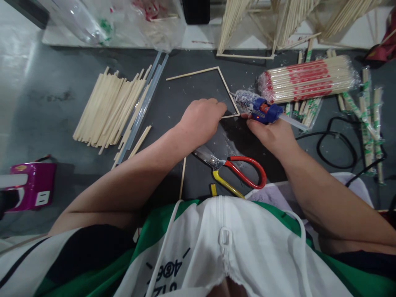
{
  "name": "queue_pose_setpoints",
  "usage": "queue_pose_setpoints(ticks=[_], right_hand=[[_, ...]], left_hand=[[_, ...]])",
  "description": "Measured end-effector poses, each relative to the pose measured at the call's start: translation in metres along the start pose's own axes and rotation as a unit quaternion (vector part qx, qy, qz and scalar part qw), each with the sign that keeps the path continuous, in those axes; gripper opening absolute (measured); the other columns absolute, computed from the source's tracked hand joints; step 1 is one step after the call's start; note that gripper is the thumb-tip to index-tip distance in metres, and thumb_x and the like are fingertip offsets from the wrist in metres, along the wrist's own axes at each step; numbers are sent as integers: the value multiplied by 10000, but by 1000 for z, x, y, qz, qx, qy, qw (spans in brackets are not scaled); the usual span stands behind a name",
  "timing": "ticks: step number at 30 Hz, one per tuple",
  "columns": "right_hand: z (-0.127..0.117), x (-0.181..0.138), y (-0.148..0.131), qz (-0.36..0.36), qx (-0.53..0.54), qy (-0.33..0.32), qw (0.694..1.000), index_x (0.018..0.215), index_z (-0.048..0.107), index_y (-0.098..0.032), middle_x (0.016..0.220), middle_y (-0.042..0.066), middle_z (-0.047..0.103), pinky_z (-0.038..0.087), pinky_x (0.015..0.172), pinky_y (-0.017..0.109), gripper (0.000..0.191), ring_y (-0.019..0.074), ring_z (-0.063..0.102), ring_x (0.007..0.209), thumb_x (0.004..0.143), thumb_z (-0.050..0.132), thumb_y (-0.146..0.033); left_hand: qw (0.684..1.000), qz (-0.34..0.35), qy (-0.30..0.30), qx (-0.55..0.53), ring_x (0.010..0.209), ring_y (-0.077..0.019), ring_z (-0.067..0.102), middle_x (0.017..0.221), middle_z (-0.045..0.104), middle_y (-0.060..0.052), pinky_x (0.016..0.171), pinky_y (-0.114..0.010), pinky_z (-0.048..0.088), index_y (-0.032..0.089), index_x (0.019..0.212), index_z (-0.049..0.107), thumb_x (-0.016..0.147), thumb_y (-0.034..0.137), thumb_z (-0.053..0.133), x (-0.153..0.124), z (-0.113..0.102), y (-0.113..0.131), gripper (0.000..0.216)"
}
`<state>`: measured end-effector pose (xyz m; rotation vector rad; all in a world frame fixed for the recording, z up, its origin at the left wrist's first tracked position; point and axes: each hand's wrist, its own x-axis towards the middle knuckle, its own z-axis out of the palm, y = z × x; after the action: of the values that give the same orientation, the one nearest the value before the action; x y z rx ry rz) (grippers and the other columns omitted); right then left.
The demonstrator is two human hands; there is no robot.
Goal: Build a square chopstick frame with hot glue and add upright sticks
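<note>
My left hand (202,117) is closed, its fingers pinching a thin wooden stick at the lower corner of a square stick frame (223,81) lying on the dark table. My right hand (272,134) grips a blue glue gun (262,110) with a clear glue stick out its back. The gun's nozzle points left at the same frame corner, right beside my left fingertips. Both forearms reach out over a white and green jacket.
Red-and-yellow-handled scissors (235,167) lie just under my hands. A pile of loose sticks (108,109) sits at left with clear glue sticks (145,103). A wrapped stick bundle (309,78), a black cable (337,144), a magenta device (31,185) and stick structures (278,20) surround the work spot.
</note>
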<state>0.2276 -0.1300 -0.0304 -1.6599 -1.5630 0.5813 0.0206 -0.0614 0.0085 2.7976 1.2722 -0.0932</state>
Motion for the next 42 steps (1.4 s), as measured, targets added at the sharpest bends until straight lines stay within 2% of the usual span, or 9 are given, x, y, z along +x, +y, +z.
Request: queue_pose_setpoints(ticks=[15,26,35,42], right_hand=[[2,1,6,-22,7,1,1000,879,690,-327,994,48,769,575,917,500,106,315,734,967,778,657,-322],[4,1,12,-12,22,7,1000,936,705,-323,1001,48,773,568,931,515,163,321,731,977,780,669,-350],[1,2,9,-26,12,4,1000,910,718,-339,938,41,771,579,866,510,149,316,731,920,764,686,-334],[2,2,11,-20,17,3,1000,952,713,-339,966,41,773,574,894,511,174,316,733,943,782,677,-345]], left_hand=[[1000,-1,-1,-10,1065,-250,690,1067,724,-90,887,-339,496,215,1094,722,978,190,519,0,-2,1,234],[1000,-5,-11,-8,1078,-243,683,1085,720,-90,909,-329,487,210,1124,712,974,171,519,0,-4,3,248],[1000,-7,-11,0,1075,-239,684,1070,725,-80,900,-325,493,233,1129,715,962,161,526,0,-4,3,262],[1000,-4,-8,-5,1070,-238,684,1065,727,-83,887,-325,493,230,1117,723,968,169,511,1,-3,3,266]])
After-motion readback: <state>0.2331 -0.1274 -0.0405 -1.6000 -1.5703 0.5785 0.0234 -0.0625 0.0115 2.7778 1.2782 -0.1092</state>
